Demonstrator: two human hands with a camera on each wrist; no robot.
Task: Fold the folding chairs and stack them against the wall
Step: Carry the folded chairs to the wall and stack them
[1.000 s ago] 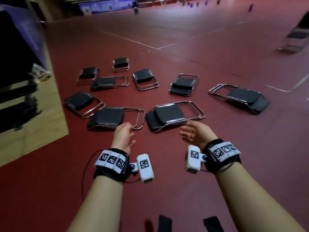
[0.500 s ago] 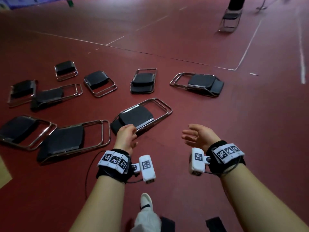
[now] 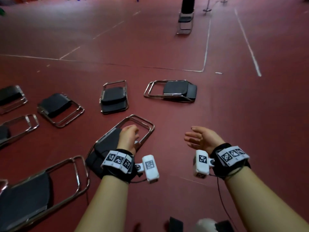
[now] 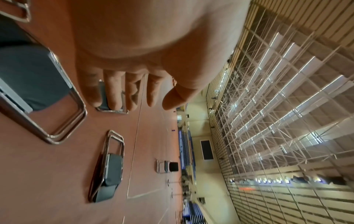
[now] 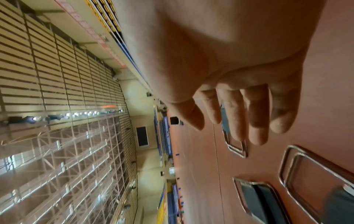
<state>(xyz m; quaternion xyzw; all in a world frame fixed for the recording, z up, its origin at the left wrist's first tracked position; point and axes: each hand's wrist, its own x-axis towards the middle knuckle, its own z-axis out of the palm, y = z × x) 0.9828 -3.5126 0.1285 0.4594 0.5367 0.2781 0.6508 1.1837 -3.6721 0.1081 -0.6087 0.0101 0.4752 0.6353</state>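
Note:
Several folded chairs with chrome frames and black seats lie flat on the red floor. The nearest folded chair [image 3: 107, 144] lies just under my left hand [image 3: 132, 136], which hovers above its frame with loosely bent fingers [image 4: 114, 94] and holds nothing. My right hand [image 3: 194, 138] hangs open to the right of that chair, palm turned left, fingers [image 5: 252, 118] spread and empty. Two more folded chairs [image 3: 115, 99] [image 3: 173, 90] lie beyond. One unfolded chair [image 3: 185, 15] stands upright far ahead.
More folded chairs [image 3: 58, 108] [image 3: 30, 198] lie to the left and lower left. White court lines [image 3: 206, 47] cross the floor. A post base [image 3: 207, 9] stands near the upright chair. My shoe [image 3: 205, 225] shows at the bottom edge.
The head view has swung right and forward: the folded chairs have slid left and nearer, and the upright chair has come into view. Both hands remain empty.

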